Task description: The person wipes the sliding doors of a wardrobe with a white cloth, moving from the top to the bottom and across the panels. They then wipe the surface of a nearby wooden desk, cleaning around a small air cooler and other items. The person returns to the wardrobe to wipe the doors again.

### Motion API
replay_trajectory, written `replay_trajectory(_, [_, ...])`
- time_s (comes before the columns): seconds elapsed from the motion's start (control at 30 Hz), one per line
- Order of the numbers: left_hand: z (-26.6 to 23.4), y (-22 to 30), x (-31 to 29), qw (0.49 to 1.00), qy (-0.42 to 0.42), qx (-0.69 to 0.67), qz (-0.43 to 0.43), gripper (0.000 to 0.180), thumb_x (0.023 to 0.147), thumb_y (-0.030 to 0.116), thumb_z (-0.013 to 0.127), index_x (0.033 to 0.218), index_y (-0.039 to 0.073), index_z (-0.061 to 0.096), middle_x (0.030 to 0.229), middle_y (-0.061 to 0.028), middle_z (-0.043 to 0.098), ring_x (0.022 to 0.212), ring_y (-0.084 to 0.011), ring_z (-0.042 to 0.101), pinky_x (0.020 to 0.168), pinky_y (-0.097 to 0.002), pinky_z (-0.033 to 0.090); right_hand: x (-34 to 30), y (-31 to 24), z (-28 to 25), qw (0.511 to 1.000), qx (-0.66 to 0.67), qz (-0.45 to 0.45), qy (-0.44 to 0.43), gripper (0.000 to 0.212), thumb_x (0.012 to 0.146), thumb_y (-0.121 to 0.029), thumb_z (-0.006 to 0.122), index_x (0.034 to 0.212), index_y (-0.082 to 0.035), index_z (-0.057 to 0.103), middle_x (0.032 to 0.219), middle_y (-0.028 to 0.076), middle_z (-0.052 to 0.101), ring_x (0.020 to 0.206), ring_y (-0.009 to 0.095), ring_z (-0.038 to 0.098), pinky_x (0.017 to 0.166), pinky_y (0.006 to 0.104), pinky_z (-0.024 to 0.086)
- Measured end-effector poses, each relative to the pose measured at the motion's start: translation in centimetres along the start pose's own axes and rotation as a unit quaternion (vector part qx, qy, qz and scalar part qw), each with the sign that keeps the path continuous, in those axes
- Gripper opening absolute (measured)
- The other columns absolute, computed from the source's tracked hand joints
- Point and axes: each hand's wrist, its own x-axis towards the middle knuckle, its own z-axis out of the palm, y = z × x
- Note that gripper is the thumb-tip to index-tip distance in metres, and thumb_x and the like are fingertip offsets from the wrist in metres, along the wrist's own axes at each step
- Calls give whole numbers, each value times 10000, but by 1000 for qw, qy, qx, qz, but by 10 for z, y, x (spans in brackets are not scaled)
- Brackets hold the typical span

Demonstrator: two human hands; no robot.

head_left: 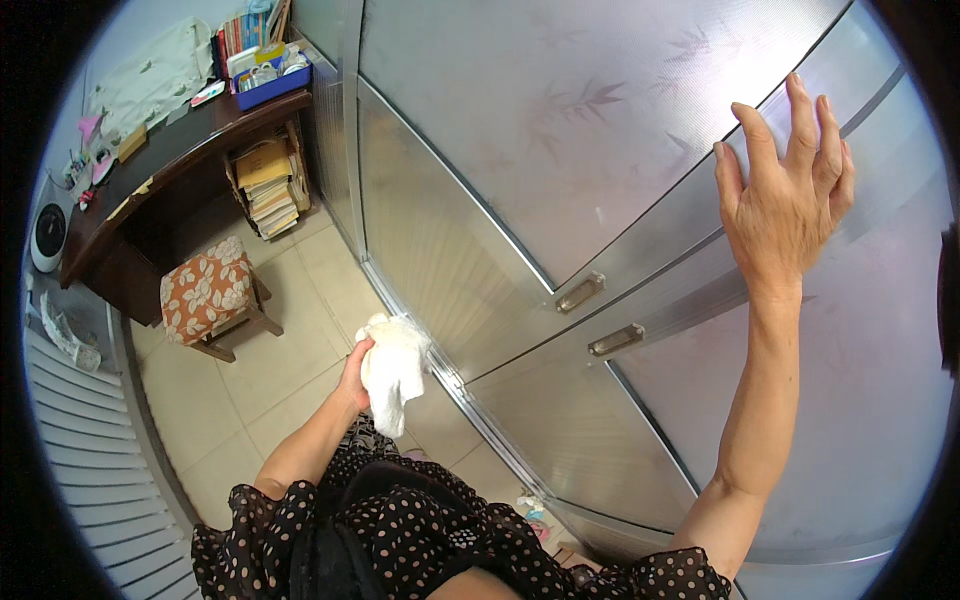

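My left hand (pixel 356 376) is closed around a bunched white cloth (pixel 396 368), which hangs down in front of the lower part of a sliding door. Up at the right, my right hand (pixel 785 190) is raised with its fingers spread, at the metal frame where two sliding door panels meet. Its fingertips seem to rest on the frame's edge; whether they press on it I cannot tell. The left door panel (pixel 560 130) is frosted, with a faint bamboo-leaf pattern. Two recessed handles, one on the left panel (pixel 581 292) and one on the right (pixel 617 340), sit below my right hand.
A dark wooden desk (pixel 190 140) at the far left bears a blue tray (pixel 272 84), books and a white cloth cover. Under it stand stacked papers (pixel 268 190). A stool with a flowered cushion (pixel 208 290) is on the tiled floor. A metal door track (pixel 450 382) crosses the floor.
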Motion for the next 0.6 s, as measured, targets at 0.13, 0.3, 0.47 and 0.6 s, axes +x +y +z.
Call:
replay_trajectory(0.13, [38,-5,4,1000,-11,7,11,528,873,353,593,1314,89,470,1242,-107,583,1146,-272,555,1007,-427,425,-1,3,3,1000,3,-11,13,213,722,-349,734,919,-304,665,1360,-103,462,1320,183,307,1089,365,206])
replay_trajectory(0.3, [62,-10,13,998,-47,34,9,558,856,310,642,1317,68,441,1242,-122,569,1144,-271,554,1006,-426,429,0,1,0,1000,-18,-3,-20,202,779,-373,698,973,-333,658,1396,-116,437,1348,180,285,1110,358,167])
replay_trajectory(0.47, [80,-12,25,981,-29,168,93,560,838,153,635,1324,19,389,1205,-143,568,1119,-259,566,946,-397,479,0,1,0,1000,-19,-5,-17,189,779,-369,698,959,-328,657,1391,-116,444,1345,182,292,1108,361,167])
replay_trajectory(0.6, [162,-6,24,904,-60,336,256,582,785,72,648,1303,-22,400,1171,-127,580,1090,-236,576,949,-356,460,-2,5,4,1000,-1,-14,20,171,723,-332,731,873,-295,657,1338,-124,482,1321,190,318,1084,377,201])
